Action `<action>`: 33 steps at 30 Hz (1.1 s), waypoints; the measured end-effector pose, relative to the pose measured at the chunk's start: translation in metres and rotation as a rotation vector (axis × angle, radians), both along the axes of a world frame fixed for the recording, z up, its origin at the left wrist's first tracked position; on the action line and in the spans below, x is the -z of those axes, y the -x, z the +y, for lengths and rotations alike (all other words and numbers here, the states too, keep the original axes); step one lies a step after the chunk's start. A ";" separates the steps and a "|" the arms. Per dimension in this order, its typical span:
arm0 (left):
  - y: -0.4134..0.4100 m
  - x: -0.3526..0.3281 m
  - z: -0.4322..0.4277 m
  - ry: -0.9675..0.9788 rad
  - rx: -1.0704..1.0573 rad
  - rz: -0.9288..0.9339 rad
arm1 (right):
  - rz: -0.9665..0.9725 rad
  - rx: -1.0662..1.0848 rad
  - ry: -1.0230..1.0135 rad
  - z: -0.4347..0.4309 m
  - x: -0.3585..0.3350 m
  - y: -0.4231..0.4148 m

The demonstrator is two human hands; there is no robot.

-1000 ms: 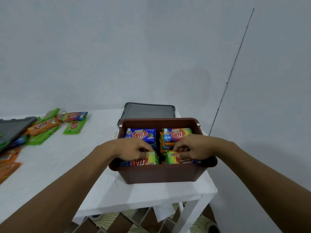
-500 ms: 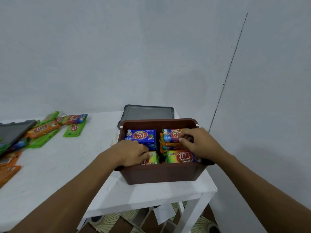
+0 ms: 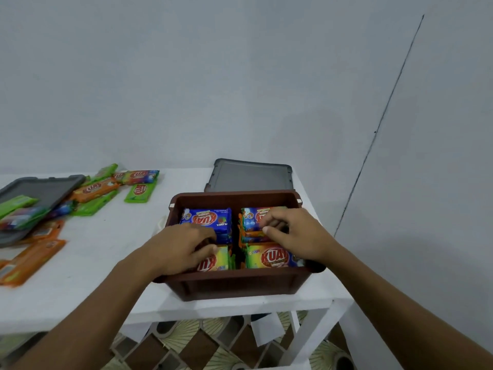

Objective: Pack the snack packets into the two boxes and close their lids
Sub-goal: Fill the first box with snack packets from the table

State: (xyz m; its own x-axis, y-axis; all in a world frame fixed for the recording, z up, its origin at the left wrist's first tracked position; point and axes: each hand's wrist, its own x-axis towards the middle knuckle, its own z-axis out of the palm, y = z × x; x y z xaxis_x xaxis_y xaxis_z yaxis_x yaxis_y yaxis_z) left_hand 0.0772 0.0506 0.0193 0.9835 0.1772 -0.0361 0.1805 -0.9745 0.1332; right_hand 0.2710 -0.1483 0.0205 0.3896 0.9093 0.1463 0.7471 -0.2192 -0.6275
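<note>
Hands first: our left hand [image 3: 184, 245] presses flat with curled fingers on the near-left yellow packet, our right hand [image 3: 289, 231] pinches at the far-right stack, both inside the brown plastic box [image 3: 234, 285], which holds four visible stacks of foil snack packets [image 3: 206, 218]. We judge packing about half done. One grey lid [image 3: 249, 176] lies behind the box, a second grey lid [image 3: 40, 189] at the left among roughly ten loose packets [image 3: 93, 189]; we see no second box.

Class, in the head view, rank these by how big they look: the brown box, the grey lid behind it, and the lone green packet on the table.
1. brown box
2. grey lid, though farther away and partly hidden, so its true size is uncertain
3. green packet
</note>
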 end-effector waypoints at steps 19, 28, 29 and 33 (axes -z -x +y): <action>-0.048 0.003 0.023 -0.237 -0.208 0.005 | -0.648 0.040 0.351 0.046 -0.002 -0.016; -0.036 -0.012 0.034 -0.183 -0.162 -0.068 | -0.510 0.078 0.269 0.046 0.000 -0.021; -0.036 -0.013 0.036 -0.140 -0.170 -0.115 | -0.479 0.080 0.246 0.046 -0.001 -0.022; -0.045 -0.017 0.051 -0.008 -0.205 -0.327 | -0.205 0.145 0.037 0.054 -0.010 -0.030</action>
